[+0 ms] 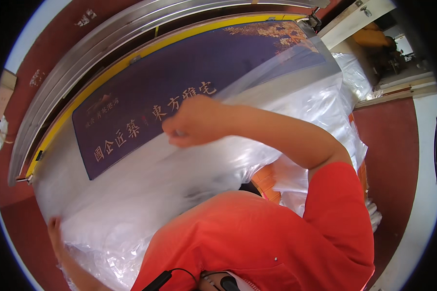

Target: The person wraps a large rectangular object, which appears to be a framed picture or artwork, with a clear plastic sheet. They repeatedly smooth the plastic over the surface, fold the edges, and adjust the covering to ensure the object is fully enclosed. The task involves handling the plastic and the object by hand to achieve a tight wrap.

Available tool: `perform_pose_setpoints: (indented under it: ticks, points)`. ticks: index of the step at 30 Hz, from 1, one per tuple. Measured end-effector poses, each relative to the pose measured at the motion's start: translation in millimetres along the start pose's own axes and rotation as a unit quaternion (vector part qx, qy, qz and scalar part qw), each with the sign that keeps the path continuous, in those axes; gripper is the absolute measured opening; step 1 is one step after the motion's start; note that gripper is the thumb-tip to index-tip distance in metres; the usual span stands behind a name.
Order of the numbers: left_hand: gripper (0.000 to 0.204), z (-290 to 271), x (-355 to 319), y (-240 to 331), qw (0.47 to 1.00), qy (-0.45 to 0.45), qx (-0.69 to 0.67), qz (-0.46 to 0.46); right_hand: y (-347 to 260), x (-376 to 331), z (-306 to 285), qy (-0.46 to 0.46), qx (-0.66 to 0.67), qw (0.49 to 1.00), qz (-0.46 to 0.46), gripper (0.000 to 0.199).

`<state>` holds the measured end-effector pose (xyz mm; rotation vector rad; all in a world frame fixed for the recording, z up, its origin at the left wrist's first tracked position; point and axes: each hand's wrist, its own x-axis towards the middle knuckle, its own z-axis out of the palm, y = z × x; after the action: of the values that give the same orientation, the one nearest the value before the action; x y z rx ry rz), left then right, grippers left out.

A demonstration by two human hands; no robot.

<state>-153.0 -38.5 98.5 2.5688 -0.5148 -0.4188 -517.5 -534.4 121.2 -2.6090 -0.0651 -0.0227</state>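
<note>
A dark purple printed panel (136, 92) with gold characters and a golden tree design lies on a grey board-like surface (63, 169). Thin clear plastic film (170, 179) stretches across the near part and slants over the panel's right side. Above the panel's near edge, my right hand (194, 121) is closed, with the film's edge gathered in its curled fingers; motion blurs it slightly. My left hand (56, 235) is at the near left corner, fingers together at the film's edge. Its grip is small and only partly visible.
A yellow strip (90, 89) and curved-looking metal rails (58, 87) run behind the panel. Crumpled plastic sheeting (344, 116) hangs at the right side. Orange-brown slatted material (267, 182) shows below it. Beyond a doorway at the upper right is a person in a yellow-orange top (371, 38).
</note>
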Motion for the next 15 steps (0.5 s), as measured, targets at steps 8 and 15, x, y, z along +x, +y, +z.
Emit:
perform_pose_setpoints:
  ticks: [8,15]
  points:
    - [0.036,-35,41,-108,0.828,0.278,0.454,-0.174,111,-153,-104,-0.063,0.229,0.895,0.377,0.031]
    - [0.03,52,194,-15,0.919,0.327,0.192,0.108,91,-240,-292,0.475,-0.228,0.807,0.266,0.024]
